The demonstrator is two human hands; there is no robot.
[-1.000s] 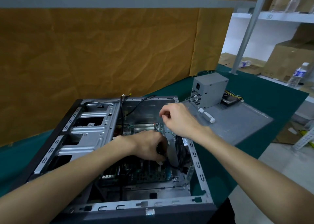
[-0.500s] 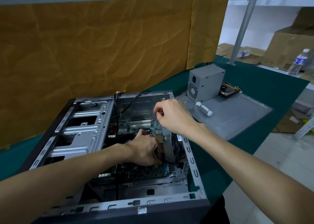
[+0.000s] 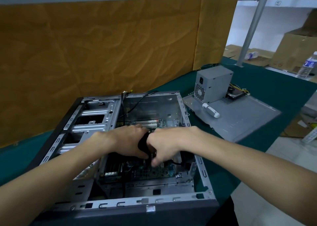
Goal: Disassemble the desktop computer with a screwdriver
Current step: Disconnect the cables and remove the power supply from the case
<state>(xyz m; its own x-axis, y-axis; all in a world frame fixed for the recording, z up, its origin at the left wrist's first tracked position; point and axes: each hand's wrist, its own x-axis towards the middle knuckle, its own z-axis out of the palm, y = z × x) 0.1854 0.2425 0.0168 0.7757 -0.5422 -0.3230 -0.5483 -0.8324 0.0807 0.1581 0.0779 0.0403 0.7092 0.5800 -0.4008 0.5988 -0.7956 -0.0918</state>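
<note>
The open desktop computer case [image 3: 120, 203] lies on its side on the green mat, with the motherboard [image 3: 151, 172] showing at its bottom. My left hand [image 3: 128, 143] is inside the case and grips the black handle of a screwdriver [image 3: 143, 144], which points down at the board. Right beside it, my right hand [image 3: 166, 145] has its fingers curled down around the screwdriver's shaft, close to the tip. Both hands hide the spot on the board where the tip lands.
To the right, the removed grey side panel [image 3: 243, 122] carries the power supply [image 3: 212, 83], a white-handled tool [image 3: 211, 110] and a drive [image 3: 237, 92]. Drive bays [image 3: 91, 121] fill the case's left half. A metal post [image 3: 252, 25], cardboard boxes and a water bottle [image 3: 308, 66] stand behind.
My right hand came down from the far side of the case to the screwdriver beside my left hand. The left hand lifted a little, so the black handle now shows.
</note>
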